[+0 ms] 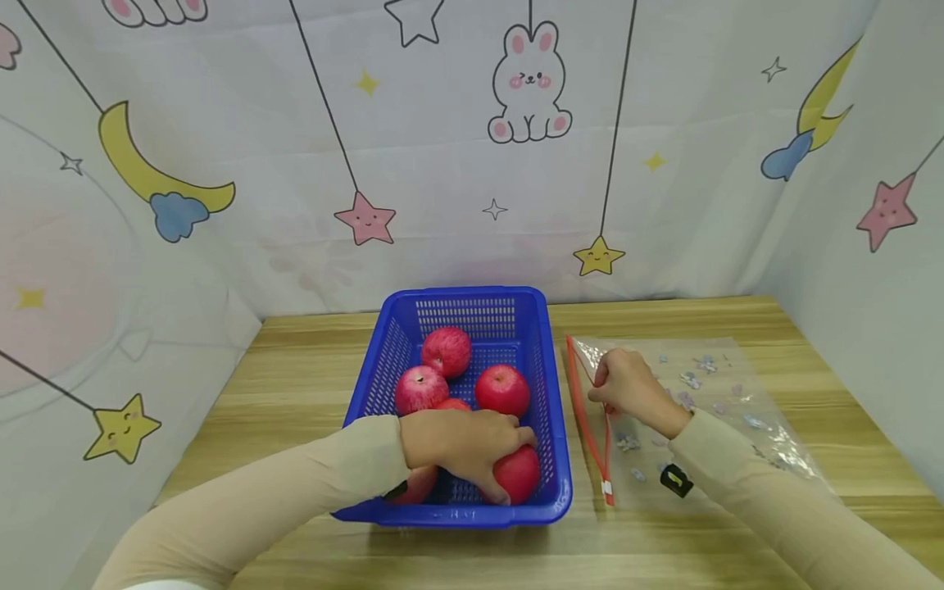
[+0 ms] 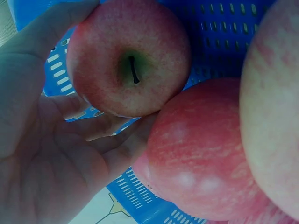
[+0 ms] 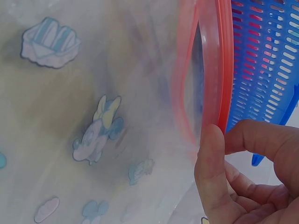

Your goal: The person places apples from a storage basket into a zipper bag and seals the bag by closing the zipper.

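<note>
In the head view my left hand (image 1: 465,442) reaches into a blue plastic basket (image 1: 558,442) and grips a red apple (image 1: 519,478) at its near right corner. The left wrist view shows that apple (image 2: 103,42) with its stem towards the camera, thumb on one side and fingers curled round the other. My right hand (image 1: 637,392) pinches the red zip edge of a clear printed zip bag (image 1: 715,401) between thumb and bent forefinger. In the right wrist view the bag's red-edged mouth (image 3: 226,70) gapes a little above the fingertips.
Several other apples lie in the basket, among them one at the back (image 1: 446,351) and one at the middle right (image 1: 503,391). The bag lies flat on the wooden table (image 1: 295,385), right of the basket. A printed curtain (image 1: 442,156) hangs behind the table.
</note>
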`<state>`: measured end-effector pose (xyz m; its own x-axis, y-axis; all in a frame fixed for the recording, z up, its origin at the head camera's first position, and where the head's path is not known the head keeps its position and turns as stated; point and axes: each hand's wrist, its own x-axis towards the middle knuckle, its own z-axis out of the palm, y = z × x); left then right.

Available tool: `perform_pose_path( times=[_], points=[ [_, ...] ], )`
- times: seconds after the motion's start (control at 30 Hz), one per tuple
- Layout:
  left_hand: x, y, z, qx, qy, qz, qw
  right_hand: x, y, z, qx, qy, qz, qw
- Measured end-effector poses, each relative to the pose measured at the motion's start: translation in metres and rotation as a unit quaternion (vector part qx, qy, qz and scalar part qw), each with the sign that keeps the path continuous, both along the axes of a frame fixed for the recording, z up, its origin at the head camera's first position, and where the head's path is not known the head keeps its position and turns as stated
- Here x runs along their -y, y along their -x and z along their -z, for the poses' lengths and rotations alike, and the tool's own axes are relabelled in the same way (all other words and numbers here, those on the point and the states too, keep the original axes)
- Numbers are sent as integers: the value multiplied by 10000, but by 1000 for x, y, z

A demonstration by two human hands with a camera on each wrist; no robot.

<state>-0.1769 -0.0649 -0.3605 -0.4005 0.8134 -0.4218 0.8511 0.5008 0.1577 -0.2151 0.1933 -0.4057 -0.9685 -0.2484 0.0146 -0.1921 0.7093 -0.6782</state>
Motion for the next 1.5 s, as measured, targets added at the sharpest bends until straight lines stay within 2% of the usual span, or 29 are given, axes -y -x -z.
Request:
perform_pose_path(
  times=[0.2,0.33,0.57,0.77,1.03,1.3,1.5],
  points=[
    [1,-1,-3,-118,-43,41,9999,-1,0,-3,126,67,30,9999],
    [2,-1,-10,-242,-99,94,9996,-3,0,-6,182,44,57,9998],
    [6,0,-21,-235,-157,-70,9996,-5,0,-9,168,12,85,9998],
    [9,1,-28,-376,-271,-66,9989,-6,0,-11,258,154,103,9995],
    [17,3,-37,-456,-429,-303,9976,-8,-1,-11,315,63,127,9994],
    [20,3,-52,-662,-639,-458,9947,-9,-1,-13,369,139,117,9992],
    [19,5,-63,-637,-692,-632,9936,-10,-1,-16,365,246,66,9990]
  ],
)
